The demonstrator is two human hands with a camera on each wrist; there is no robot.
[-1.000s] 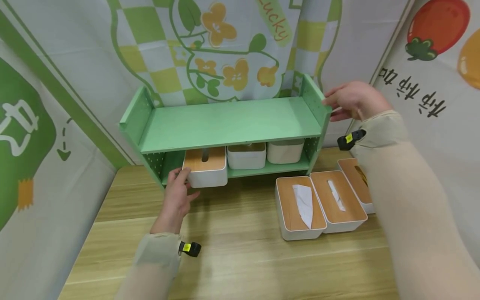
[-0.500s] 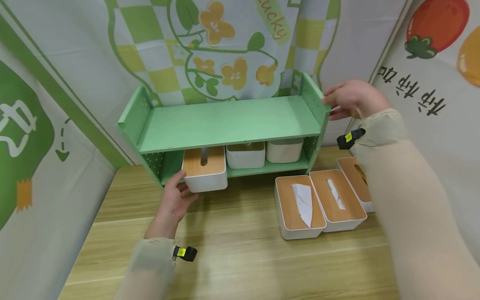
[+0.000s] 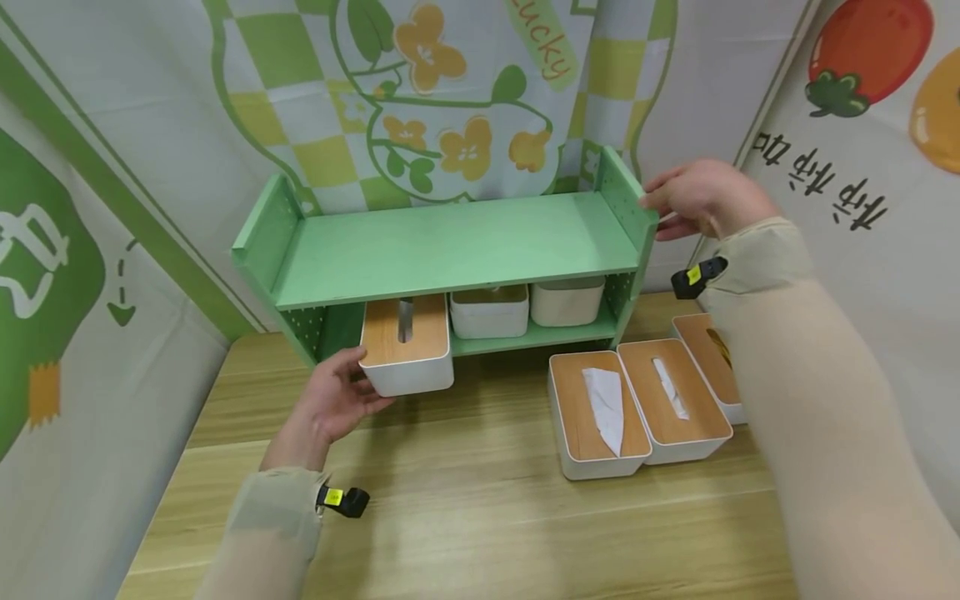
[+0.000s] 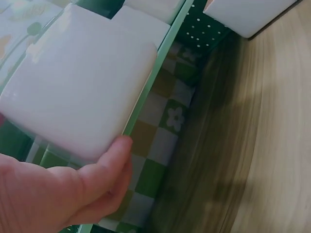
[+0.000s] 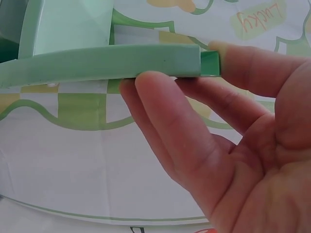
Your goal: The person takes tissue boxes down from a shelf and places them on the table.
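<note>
My left hand (image 3: 337, 396) grips the left side of a white tissue box (image 3: 405, 350) with a wooden lid, thumb by the rim and fingers lower down. The box juts out over the front of the green shelf's (image 3: 457, 246) lower level. In the left wrist view, fingertips (image 4: 121, 145) meet the bottom edge of the white box (image 4: 82, 82). My right hand (image 3: 705, 200) holds the upper right side panel of the shelf. Seen from the right wrist, thumb and fingers pinch that green panel (image 5: 160, 60) at its end.
Two more boxes, a white box (image 3: 489, 318) and a cream box (image 3: 567, 304), stand on the lower level. On the wooden table (image 3: 480, 517) at right sit a tissue box with a large tissue (image 3: 570, 408), a second tissue box (image 3: 701, 421) and a third (image 3: 705, 342), partly behind my right arm.
My left hand has drawn the tissue box forward, further out past the shelf's front edge. My right hand stays on the side panel.
</note>
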